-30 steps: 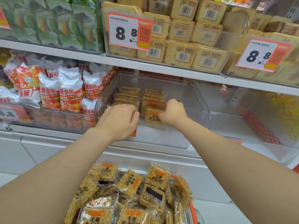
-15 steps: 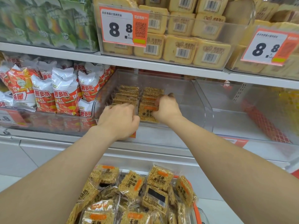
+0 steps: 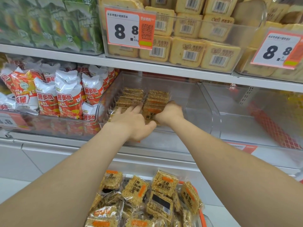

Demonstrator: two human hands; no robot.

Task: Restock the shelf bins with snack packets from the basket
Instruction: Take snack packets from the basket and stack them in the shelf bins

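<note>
Golden snack packet (image 3: 149, 115) stands between the two hands (image 3: 131, 124) (image 3: 169, 114).

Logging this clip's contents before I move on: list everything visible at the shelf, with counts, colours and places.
Middle bin: one, clear, lower shelf centre.
Shelved packets: two rows, golden-brown, in the middle bin.
Front packet: one, golden with orange label, right row's front.
Basket: one, orange rim, bottom centre.
Basket packets: heap, uncounted, golden, in the basket.
Crisp bags: several, red and white, left bin.
Green packs: several, green, upper shelf left.
Toast packs: many, pale yellow, upper shelf centre and right.
Price tags: two, white and orange, upper bin fronts.
Side bin: one, clear, right of middle bin.
Left hand: one, fingers spread on the left row.
Right hand: one, grips the front packet.
</note>
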